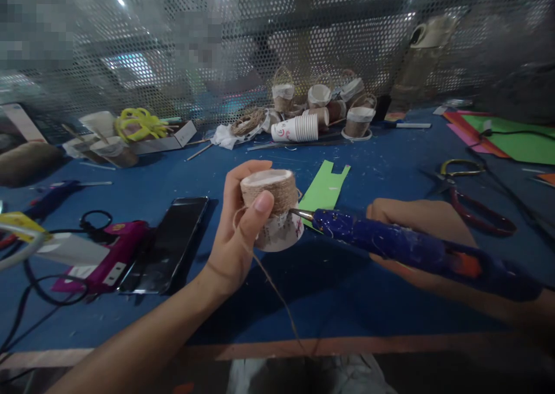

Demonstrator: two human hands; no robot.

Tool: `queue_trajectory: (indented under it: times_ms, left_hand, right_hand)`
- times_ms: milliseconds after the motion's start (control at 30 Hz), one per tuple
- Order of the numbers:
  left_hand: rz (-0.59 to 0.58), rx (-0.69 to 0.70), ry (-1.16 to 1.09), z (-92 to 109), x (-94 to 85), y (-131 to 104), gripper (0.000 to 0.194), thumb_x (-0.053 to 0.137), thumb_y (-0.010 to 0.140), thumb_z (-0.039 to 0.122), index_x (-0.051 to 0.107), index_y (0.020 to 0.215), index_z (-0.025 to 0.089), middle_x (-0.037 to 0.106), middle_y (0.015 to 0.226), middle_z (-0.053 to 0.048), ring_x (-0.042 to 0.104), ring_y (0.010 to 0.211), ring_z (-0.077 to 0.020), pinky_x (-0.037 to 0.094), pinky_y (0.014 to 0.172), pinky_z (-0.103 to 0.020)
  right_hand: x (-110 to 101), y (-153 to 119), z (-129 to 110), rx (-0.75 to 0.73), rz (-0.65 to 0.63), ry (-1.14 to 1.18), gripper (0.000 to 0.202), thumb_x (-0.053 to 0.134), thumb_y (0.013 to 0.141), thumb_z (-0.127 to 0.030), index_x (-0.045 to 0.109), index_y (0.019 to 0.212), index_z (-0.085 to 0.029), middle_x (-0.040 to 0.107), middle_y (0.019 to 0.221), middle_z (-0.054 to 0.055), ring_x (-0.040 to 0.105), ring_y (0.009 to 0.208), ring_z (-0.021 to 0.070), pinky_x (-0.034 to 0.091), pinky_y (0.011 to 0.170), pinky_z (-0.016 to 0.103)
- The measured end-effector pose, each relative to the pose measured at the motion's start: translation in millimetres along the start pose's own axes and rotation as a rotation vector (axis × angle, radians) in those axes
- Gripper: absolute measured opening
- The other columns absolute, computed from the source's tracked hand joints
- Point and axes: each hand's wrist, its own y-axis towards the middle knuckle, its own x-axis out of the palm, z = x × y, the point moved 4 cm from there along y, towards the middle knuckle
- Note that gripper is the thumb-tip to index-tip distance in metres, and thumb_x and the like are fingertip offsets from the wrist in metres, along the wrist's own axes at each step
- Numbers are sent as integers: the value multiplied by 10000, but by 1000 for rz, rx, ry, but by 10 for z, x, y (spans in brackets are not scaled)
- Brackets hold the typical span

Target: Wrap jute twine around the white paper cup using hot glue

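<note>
A paper cup (280,236) partly wrapped in brown twine (277,192) is held above the table in my left hand (234,232), the thumb pressing on the twine. From the cup a loose strand of twine hangs down toward the table's front edge. My right hand (416,223) is wrapped round a blue glue gun (381,235), which hides part of the fingers. The gun's metal nozzle points left and meets the cup's side at the lower edge of the wrapped twine. Behind the cup lies a cut green paper piece (327,186).
A black phone (169,246) and a magenta power strip (108,252) with cables lie at the left. Scissors (463,191) are at the right, near coloured sheets (515,136). Stacked paper cups (297,128) and small twine baskets (359,122) stand at the back, before a perforated screen (243,41).
</note>
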Motion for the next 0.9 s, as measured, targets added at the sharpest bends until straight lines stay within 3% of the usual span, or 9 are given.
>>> queue_trajectory:
  times_ms: [267, 500, 800, 900]
  left_hand:
    - [-44, 25, -79, 2, -29, 14, 267, 649, 921, 359, 656, 1172, 267, 761, 1090, -38, 751, 856, -212, 609, 672, -298]
    - [-35, 70, -104, 16, -39, 68, 364, 724, 826, 412, 667, 1132, 223, 783, 1018, -27, 769, 855, -219, 620, 697, -302]
    - [-75, -28, -85, 1, -47, 55, 417, 720, 849, 416, 620, 1209, 232, 730, 1104, -42, 717, 846, -166, 582, 673, -243]
    - [-86, -58, -96, -6, -38, 49, 432, 754, 835, 402, 608, 1201, 225, 725, 1069, -30, 712, 814, -154, 576, 659, -232]
  right_hand:
    - [-5, -20, 10, -23, 36, -14, 233, 609, 720, -156, 406, 642, -242, 484, 498, -101, 437, 389, 70, 290, 391, 200]
    - [-18, -5, 1, 7, 66, -1, 239, 601, 760, -194, 410, 624, -240, 447, 476, -109, 397, 377, 63, 257, 373, 199]
    - [-16, -12, -42, 90, -13, -4, 230, 579, 780, -227, 414, 621, -247, 445, 496, -96, 401, 414, 83, 277, 428, 237]
    - [-5, -25, -14, 51, -7, 13, 232, 590, 775, -227, 414, 624, -242, 444, 495, -101, 385, 404, 71, 275, 418, 229]
